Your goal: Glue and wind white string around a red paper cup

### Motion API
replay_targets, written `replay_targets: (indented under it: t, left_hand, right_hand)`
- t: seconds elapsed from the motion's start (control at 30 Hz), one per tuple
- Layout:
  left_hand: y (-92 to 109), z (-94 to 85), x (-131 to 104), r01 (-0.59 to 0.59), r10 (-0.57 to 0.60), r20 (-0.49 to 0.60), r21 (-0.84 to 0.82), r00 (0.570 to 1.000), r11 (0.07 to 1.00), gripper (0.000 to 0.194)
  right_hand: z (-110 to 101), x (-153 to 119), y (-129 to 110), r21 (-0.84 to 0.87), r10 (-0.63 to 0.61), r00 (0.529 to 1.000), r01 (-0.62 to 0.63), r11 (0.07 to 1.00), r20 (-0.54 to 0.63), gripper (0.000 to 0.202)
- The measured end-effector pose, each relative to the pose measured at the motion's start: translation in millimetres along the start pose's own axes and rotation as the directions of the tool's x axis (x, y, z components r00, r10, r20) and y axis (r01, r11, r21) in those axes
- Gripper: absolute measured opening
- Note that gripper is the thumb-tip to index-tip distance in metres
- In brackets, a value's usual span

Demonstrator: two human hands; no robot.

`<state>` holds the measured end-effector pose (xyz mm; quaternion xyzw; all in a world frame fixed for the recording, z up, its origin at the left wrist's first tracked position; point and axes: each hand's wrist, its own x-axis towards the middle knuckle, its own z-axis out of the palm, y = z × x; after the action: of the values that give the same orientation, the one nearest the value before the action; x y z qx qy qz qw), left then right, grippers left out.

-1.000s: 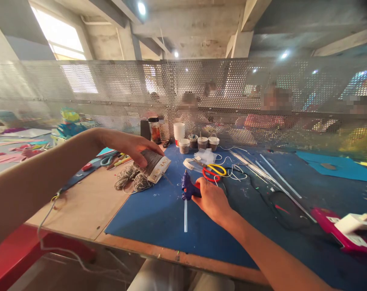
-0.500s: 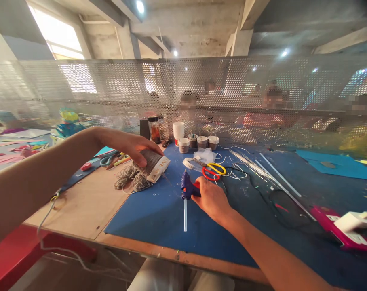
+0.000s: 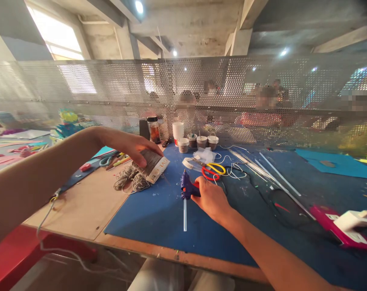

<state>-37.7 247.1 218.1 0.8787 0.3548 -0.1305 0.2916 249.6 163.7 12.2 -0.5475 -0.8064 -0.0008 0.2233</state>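
Observation:
My left hand (image 3: pixel 131 146) is closed on a tilted paper cup (image 3: pixel 158 169) whose side is wrapped in grey-brown cord; its white printed rim faces right. Under and beside the cup lies a loose bundle of the same cord (image 3: pixel 131 178). My right hand (image 3: pixel 213 199) grips the handle of a dark blue hot glue gun (image 3: pixel 186 184), its nozzle pointing away from me. A clear glue stick (image 3: pixel 185 216) sticks out of the gun's back end. Nozzle and cup are apart.
Beyond the gun lie scissors (image 3: pixel 215 169) with red and yellow handles and a white cut ring (image 3: pixel 188 163). Cord-wrapped cups (image 3: pixel 202 142), a paper cup stack (image 3: pixel 178 131) and a jar (image 3: pixel 154 131) stand by the perforated screen (image 3: pixel 119 87). A pink power strip (image 3: pixel 329 226) is at right.
The cup in my left hand has turned very slightly, shifting the lettering on its rim. My right hand and the glue gun stay in place.

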Motion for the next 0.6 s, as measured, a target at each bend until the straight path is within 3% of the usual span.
replay_targets:
  t: [0.6]
  left_hand:
    - [1.9,-0.4,-0.7,-0.016,0.017,0.027,-0.040,0.999,0.999,0.061]
  right_hand:
    - [-1.4,-0.6,-0.6,0.003,-0.002,1.000,0.002,1.000,0.008,0.031]
